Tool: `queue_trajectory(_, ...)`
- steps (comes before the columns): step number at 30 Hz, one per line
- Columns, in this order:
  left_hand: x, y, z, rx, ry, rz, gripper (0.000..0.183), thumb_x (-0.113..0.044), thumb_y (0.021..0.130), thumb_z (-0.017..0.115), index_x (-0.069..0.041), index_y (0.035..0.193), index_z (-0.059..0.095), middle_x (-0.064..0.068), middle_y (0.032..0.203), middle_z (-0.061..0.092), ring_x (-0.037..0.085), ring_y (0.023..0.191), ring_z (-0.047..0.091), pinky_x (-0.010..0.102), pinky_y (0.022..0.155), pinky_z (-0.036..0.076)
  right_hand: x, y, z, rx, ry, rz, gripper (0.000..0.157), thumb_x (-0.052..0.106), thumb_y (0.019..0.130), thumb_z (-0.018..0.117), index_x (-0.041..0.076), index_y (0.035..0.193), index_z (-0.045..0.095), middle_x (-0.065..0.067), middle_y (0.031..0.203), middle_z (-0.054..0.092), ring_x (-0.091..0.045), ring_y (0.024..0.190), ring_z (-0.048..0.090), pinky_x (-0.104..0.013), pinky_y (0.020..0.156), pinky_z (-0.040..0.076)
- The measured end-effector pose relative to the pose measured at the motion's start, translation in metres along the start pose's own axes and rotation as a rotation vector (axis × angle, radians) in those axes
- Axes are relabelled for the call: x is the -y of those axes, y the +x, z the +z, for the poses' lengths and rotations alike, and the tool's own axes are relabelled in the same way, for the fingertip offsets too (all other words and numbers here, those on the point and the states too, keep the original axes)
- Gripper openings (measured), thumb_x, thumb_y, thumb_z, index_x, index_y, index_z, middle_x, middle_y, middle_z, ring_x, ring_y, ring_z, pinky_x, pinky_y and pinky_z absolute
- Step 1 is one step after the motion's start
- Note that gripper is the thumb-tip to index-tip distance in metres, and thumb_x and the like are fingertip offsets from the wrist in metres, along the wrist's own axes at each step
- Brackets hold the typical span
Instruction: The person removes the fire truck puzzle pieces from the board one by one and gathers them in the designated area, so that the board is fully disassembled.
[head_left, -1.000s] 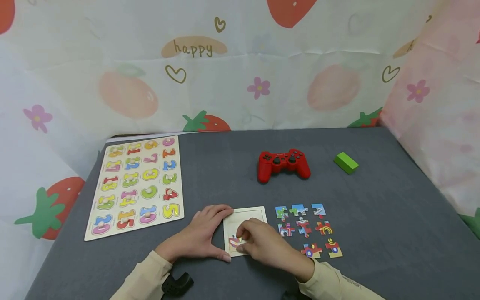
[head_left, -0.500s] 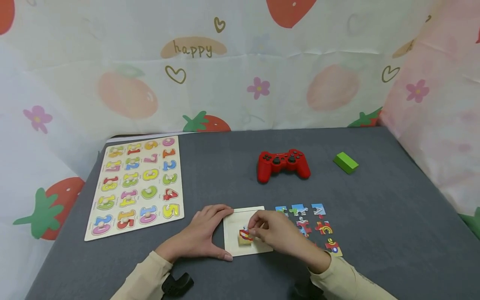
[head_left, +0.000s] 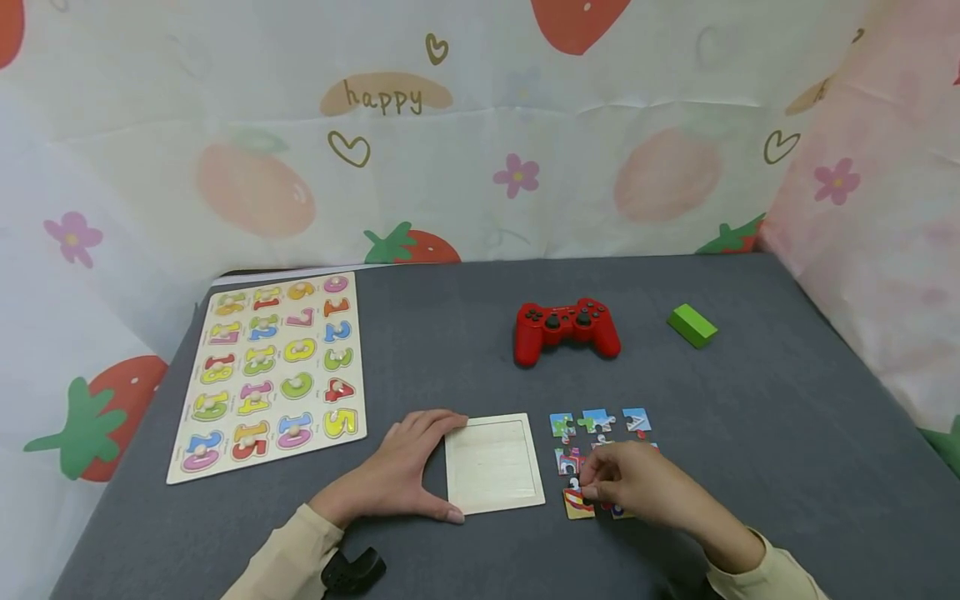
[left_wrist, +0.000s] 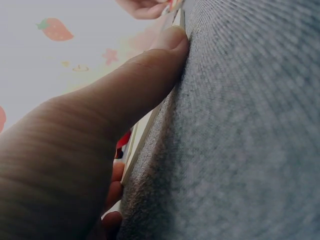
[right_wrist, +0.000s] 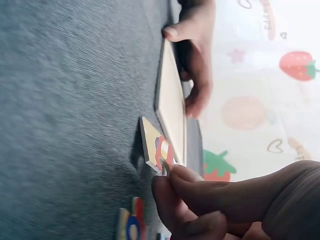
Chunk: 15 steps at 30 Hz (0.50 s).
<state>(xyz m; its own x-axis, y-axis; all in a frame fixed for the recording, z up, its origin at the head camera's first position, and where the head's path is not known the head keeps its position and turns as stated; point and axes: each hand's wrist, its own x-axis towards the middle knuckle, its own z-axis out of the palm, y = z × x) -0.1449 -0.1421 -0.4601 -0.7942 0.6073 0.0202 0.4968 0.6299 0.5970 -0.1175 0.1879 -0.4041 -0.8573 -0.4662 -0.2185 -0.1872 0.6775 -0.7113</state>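
Note:
My left hand (head_left: pixel 408 467) holds the left side of a pale wooden puzzle tray (head_left: pixel 495 463) between thumb at the near corner and fingers at the far one. The tray's recess is bare. To its right, my right hand (head_left: pixel 637 487) pinches a jigsaw piece (head_left: pixel 578 503) with a red and yellow print by its edge, between thumb and index finger. In the right wrist view that piece (right_wrist: pixel 158 147) stands tilted close over the cloth, near the tray. Other jigsaw pieces (head_left: pixel 597 420) lie in rows behind and under the right hand, which partly hides them.
A wooden number board (head_left: pixel 318 400) with knobbed pieces lies at the left. Farther back are a red game controller (head_left: pixel 567 327) and a green block (head_left: pixel 692 326). Dark grey cloth (head_left: pixel 787 417) covers the table, with a printed curtain (head_left: pixel 480 192) behind.
My right hand has lifted the red and yellow jigsaw piece out of the tray and carried it right, to the front of the other pieces. My left hand has stayed at the tray.

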Motion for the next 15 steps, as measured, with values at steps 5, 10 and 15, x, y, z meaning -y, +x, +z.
queue_trajectory(5,-0.0007,-0.0016,-0.0004,-0.004,-0.004,-0.005,0.105,-0.073,0.061,0.074,-0.025,0.146,0.034,-0.006,0.144,0.036,0.014,0.131,0.031,0.050,0.103,0.027,-0.0042,-0.0039,0.0054,-0.021,-0.002,-0.043,0.011,0.008,0.082,0.073,0.012,0.080,0.063,0.007,0.069,0.060,-0.001,0.059,0.051,-0.022,0.053,0.043)
queue_trajectory(10,-0.0008,-0.0011,-0.0003,-0.005,-0.004,0.000,0.105,-0.073,0.061,0.074,-0.026,0.146,0.034,-0.007,0.144,0.036,0.013,0.131,0.030,0.050,0.103,0.028,-0.0045,-0.0045,0.0091,-0.047,-0.025,-0.044,0.013,0.007,0.082,0.073,0.013,0.079,0.062,0.009,0.066,0.057,-0.001,0.056,0.048,-0.022,0.052,0.041)
queue_trajectory(15,-0.0011,0.0002,0.0007,0.004,-0.010,0.025,0.103,-0.071,0.063,0.074,-0.026,0.147,0.033,-0.008,0.145,0.034,0.013,0.132,0.029,0.051,0.104,0.027,-0.0010,-0.0069,0.0093,-0.093,-0.088,-0.030,0.015,0.008,0.082,0.073,0.014,0.080,0.060,0.010,0.064,0.056,0.001,0.053,0.047,-0.022,0.051,0.041)
